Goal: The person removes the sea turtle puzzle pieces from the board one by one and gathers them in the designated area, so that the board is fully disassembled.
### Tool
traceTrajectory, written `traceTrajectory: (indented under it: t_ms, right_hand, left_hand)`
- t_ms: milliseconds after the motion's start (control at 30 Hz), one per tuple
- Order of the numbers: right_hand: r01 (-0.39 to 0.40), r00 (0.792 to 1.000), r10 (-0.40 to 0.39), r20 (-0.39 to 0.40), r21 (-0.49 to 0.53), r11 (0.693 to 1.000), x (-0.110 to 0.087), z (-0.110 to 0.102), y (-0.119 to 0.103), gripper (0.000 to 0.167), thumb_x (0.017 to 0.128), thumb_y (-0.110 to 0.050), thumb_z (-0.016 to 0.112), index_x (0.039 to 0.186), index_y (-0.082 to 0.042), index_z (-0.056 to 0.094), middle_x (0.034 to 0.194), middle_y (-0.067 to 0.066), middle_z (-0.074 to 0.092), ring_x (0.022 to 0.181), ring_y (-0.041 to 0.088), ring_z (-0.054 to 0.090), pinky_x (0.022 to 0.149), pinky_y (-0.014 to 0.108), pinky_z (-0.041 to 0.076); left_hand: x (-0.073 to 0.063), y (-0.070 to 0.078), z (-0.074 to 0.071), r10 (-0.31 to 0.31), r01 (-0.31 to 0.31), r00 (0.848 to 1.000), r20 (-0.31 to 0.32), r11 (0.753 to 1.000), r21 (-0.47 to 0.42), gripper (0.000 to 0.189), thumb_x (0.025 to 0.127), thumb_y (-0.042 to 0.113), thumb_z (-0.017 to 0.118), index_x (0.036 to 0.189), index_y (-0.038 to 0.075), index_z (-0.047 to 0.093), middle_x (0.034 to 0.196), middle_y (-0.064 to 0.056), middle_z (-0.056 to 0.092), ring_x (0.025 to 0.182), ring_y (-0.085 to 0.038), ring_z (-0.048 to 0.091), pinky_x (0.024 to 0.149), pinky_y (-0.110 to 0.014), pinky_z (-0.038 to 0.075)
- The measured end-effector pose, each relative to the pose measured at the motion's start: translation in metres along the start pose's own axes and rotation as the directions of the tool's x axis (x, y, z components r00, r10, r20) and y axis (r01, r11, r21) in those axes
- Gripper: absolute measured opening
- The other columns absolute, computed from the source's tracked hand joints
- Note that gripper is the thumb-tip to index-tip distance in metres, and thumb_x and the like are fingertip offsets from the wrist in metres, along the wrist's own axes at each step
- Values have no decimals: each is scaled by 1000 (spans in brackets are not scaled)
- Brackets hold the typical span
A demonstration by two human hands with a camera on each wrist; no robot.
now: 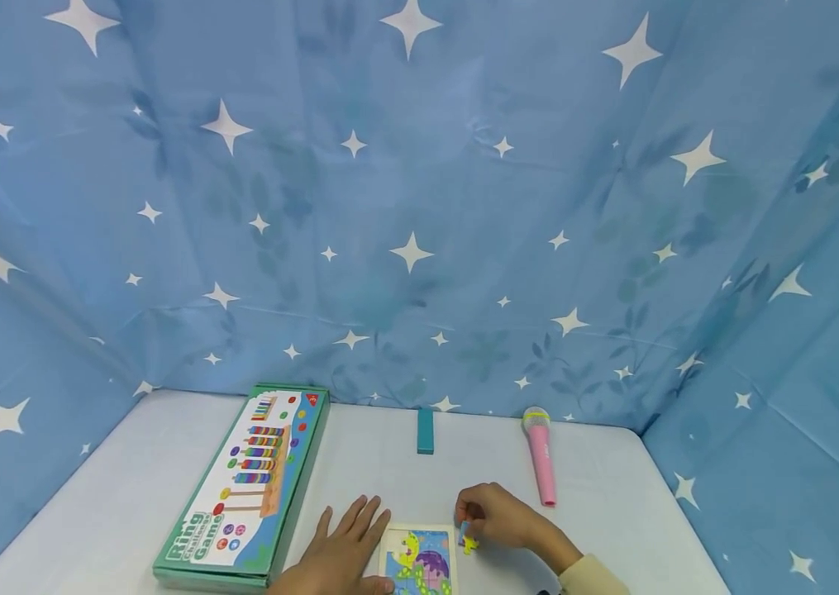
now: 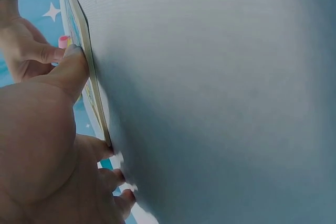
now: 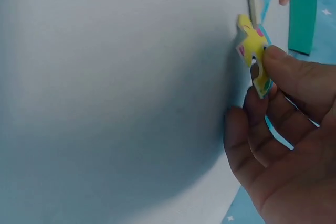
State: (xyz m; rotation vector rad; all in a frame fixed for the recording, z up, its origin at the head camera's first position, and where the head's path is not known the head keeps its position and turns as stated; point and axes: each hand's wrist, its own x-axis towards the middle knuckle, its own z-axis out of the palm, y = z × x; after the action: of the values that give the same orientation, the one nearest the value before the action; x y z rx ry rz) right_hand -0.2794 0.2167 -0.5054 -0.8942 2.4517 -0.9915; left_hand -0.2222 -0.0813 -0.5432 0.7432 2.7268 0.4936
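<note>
A jigsaw puzzle board [image 1: 419, 527] with a pale frame and a yellow, blue and purple picture lies at the front of the table. Its left side is beside my left hand [image 1: 340, 549], which rests with fingers spread. In the left wrist view the thumb [image 2: 73, 64] lies on the board's edge and a fingertip touches its far corner. Just right of the board, my right hand [image 1: 497, 516] pinches a yellow puzzle piece [image 3: 252, 43] with pink spots and a blue edge between thumb and fingers. The board's near end is cut off in the head view.
Left of my left hand lies a green ring game box [image 1: 248, 479]. A teal block [image 1: 426, 431] sits at the back middle of the white table [image 1: 367, 463]. The pink toy microphone [image 1: 541, 459] lies behind my right hand. Blue star-patterned curtains [image 1: 404, 182] surround the table.
</note>
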Motion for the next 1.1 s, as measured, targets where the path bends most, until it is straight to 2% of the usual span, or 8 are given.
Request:
traceTrajectory:
  t_ms: [200, 467, 767, 900, 1000, 1100]
  right_hand:
    - [11, 1000, -11, -7, -15, 1000, 4, 6, 1, 21, 81, 12, 70, 83, -9, 66, 75, -9, 58, 67, -1, 49, 63, 22, 45]
    - [-17, 1000, 17, -9, -33, 999, 5, 6, 1, 23, 82, 13, 66, 84, -10, 67, 77, -5, 60, 69, 2, 51, 64, 23, 47]
    - [-36, 998, 28, -58, -138, 990, 0, 13, 5, 24, 85, 2, 75, 92, -17, 63, 85, -9, 52, 79, 3, 46, 73, 26, 44]
    - [-31, 996, 18, -83, -153, 988, -2, 14, 4, 24, 85, 1, 75, 93, -17, 62, 86, -7, 51, 80, 5, 46, 73, 26, 44]
    - [-22, 996, 2, -95, -209, 978, -3, 17, -1, 22, 87, -3, 76, 99, -18, 66, 95, -8, 55, 88, 6, 49, 79, 29, 48]
    - [26, 996, -49, -72, -289, 957, 0, 24, -12, 25, 90, -11, 75, 112, -22, 71, 117, -2, 60, 106, 14, 55, 93, 39, 52]
  left_hand:
    - [-1, 2, -3, -17, 17, 1000, 5, 1000, -3, 95, 89, 70, 60, 158, 9, 38, 166, -16, 28, 153, -39, 21, 111, -76, 16]
    - [-1, 2, -3, -13, 13, 1000, -3, 1000, -19, 95, 88, 69, 62, 158, 9, 39, 165, -17, 29, 153, -40, 21, 111, -76, 16]
    - [-2, 1, -4, -6, 6, 1000, -10, 999, -35, 95, 88, 68, 63, 158, 8, 38, 165, -18, 28, 153, -41, 21, 110, -77, 14]
    - [-2, 1, -4, -4, 4, 1000, -7, 999, -32, 94, 89, 66, 64, 158, 9, 38, 166, -17, 28, 153, -40, 21, 110, -77, 15]
    - [-2, 1, -4, -8, 8, 1000, -3, 999, -34, 94, 88, 66, 65, 158, 9, 38, 165, -17, 28, 152, -40, 21, 110, -77, 15]
    - [-1, 2, -5, -13, 13, 1000, 1, 1000, -21, 94, 89, 67, 64, 158, 9, 38, 166, -16, 28, 153, -39, 21, 111, -76, 15]
